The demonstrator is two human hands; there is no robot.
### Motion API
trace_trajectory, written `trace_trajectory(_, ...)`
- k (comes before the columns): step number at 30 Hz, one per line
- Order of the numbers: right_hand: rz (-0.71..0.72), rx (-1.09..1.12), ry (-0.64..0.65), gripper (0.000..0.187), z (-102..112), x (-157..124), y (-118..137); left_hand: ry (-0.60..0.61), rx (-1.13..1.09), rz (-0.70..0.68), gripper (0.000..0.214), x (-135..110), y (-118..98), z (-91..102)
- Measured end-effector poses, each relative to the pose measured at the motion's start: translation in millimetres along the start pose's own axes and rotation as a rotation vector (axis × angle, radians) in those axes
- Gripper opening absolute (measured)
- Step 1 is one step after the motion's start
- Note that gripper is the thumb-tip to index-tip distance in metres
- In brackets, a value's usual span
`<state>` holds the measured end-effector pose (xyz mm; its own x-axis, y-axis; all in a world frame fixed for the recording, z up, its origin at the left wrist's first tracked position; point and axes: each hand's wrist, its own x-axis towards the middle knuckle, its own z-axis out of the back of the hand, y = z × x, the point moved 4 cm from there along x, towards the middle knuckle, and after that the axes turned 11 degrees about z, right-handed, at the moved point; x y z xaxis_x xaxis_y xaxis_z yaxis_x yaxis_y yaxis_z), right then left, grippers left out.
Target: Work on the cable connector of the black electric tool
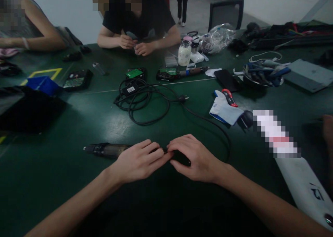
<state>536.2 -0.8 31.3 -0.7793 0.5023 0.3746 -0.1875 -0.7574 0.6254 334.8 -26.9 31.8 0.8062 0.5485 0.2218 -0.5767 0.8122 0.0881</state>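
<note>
Just in front of me an electric screwdriver (105, 150) lies sideways over the green table, its bit pointing left. My left hand (142, 159) is closed around its rear part, palm down. My right hand (197, 159) curls around a dark rounded piece (182, 158) whose kind I cannot make out. The fingertips of both hands meet at the middle, and the joint between screwdriver and dark piece is hidden there. A black power cord (163, 120) lies coiled beyond my hands with its adapter (129, 89); one strand loops right and passes behind my right hand.
A glove (226, 108) with a red-and-black handle (229, 98) lies to the right, near a white strip marked 12 (304, 181). Another screwdriver (192, 72), circuit boards (135, 73), a bottle (184, 53) and a bowl (262, 78) stand further back. A co-worker's hands (136, 47) work opposite.
</note>
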Motion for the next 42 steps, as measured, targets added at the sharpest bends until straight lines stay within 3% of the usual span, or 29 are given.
trace_trajectory(7,0.066,-0.190,0.065,0.021,-4,-1,4,-0.037,0.061,0.316,0.048,-95,53,0.4)
trace_trajectory(13,0.112,-0.253,-0.025,0.017,-4,-2,4,0.003,0.197,0.801,0.028,-165,117,16.1)
trace_trajectory(19,0.085,-0.229,-0.136,0.016,0,-5,-1,0.056,0.479,1.222,0.046,-231,170,22.0)
trace_trajectory(23,0.077,-0.215,-0.132,0.016,0,-5,-4,0.114,0.490,1.309,0.052,-257,186,18.4)
trace_trajectory(27,0.119,-0.230,-0.149,0.015,0,-5,0,0.176,0.497,1.205,0.050,-244,182,21.1)
trace_trajectory(31,0.233,-0.304,-0.127,0.017,-3,-4,17,0.148,0.464,1.079,0.042,-202,157,22.2)
trace_trajectory(34,0.314,-0.347,-0.013,0.016,-11,-2,33,0.093,0.377,0.935,0.041,-155,117,14.5)
trace_trajectory(38,0.360,-0.420,0.153,0.014,-18,1,40,-0.017,0.163,0.693,0.034,-78,45,-1.1)
trace_trajectory(42,0.263,-0.494,0.042,0.018,-6,-2,27,-0.067,0.046,0.539,0.028,-12,-13,-11.7)
